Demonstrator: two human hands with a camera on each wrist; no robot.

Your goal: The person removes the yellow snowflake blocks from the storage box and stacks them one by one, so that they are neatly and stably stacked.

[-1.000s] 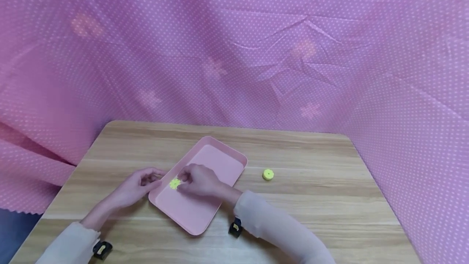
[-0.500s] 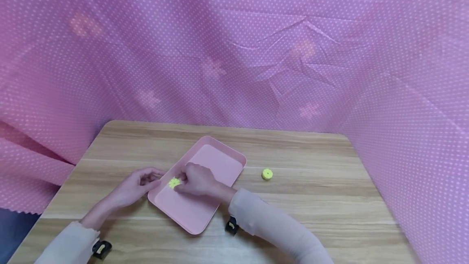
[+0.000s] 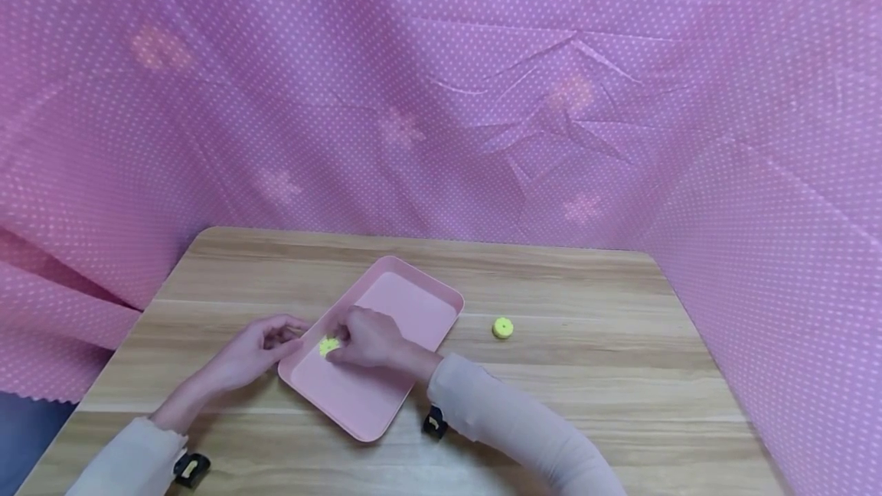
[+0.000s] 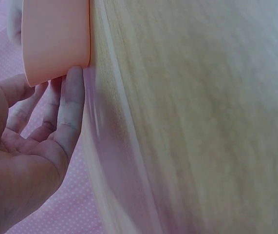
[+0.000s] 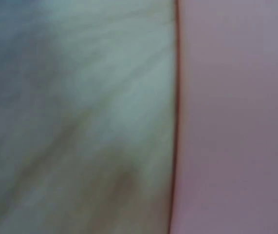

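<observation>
A pink rectangular tray (image 3: 420, 308) lies at a slant on the table. My left hand (image 3: 251, 350) is at its left side; in the left wrist view, the fingertips (image 4: 74, 78) touch the outside of the wall and the thumb is at the rim. My right hand (image 3: 372, 337) reaches over the tray, its thumb and fingers pinching a yellow flower-shaped disc (image 3: 328, 346) near the left wall. The fingers partly cover this disc. A second yellow flower-shaped disc (image 3: 503, 327), thick with a small centre hole, sits on the table right of the tray.
The wooden table (image 3: 592, 389) has rounded far corners. A pink dotted cloth (image 3: 441, 98) hangs behind it and along both sides. The right wrist view is blurred, with the tray's edge (image 5: 177, 117) running down it.
My right hand and forearm have shifted slightly left, still at the disc in the tray. My left hand, the tray and the other disc look nearly unchanged.
</observation>
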